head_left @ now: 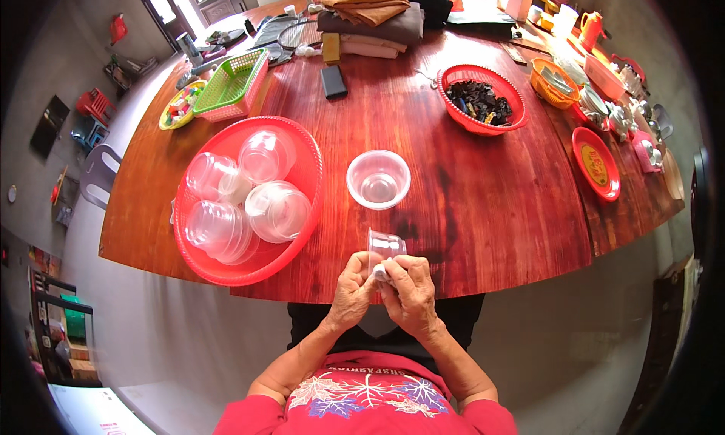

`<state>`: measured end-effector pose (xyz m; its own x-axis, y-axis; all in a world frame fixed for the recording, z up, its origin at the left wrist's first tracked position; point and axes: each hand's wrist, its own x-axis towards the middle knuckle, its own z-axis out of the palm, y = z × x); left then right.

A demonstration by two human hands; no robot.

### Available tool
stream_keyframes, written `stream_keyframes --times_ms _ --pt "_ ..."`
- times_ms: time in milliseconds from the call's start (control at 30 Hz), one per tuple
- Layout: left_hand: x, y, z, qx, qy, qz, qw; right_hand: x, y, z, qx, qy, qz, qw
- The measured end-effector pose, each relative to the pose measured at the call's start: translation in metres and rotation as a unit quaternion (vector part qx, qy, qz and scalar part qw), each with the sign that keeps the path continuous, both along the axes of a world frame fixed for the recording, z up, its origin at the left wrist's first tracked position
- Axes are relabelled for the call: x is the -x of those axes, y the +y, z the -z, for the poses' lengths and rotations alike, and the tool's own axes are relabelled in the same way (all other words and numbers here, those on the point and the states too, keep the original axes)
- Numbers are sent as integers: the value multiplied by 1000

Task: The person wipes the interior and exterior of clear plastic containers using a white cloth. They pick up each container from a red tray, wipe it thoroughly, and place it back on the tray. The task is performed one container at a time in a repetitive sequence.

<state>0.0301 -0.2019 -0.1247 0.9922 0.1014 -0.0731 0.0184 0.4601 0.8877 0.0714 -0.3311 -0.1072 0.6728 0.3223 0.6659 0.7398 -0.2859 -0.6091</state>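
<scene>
Close to the table's near edge, both hands meet around a small clear plastic bowl (388, 244) turned on its side. My left hand (353, 290) is closed on the bowl's rim side. My right hand (411, 293) is closed beside it, fingers bent around a small white wad (382, 273) pressed against the bowl; its kind is too small to tell. Just beyond, a second clear plastic bowl (378, 180) stands upright on the table. To the left, a large red plastic basin (308, 144) holds several stacks of similar clear bowls (278, 211).
A red basket (521, 122) of dark pieces stands right of centre. At the far left are a green and pink basket (231, 84) and a yellow basket (168, 122). Folded cloths (370, 23) and a dark flat case (333, 82) lie farther back. A red tray (616, 186) lies right.
</scene>
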Motion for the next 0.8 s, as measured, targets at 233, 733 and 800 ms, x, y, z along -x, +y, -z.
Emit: stream_keyframes --times_ms 233,733,800 --pt "1 2 8 -70 -16 91 993 -37 2 3 -7 114 23 993" --pt "7 11 8 -37 3 172 984 4 4 11 8 1 0 1000" --pt "14 12 14 -4 24 191 981 -6 3 0 30 16 12 999"
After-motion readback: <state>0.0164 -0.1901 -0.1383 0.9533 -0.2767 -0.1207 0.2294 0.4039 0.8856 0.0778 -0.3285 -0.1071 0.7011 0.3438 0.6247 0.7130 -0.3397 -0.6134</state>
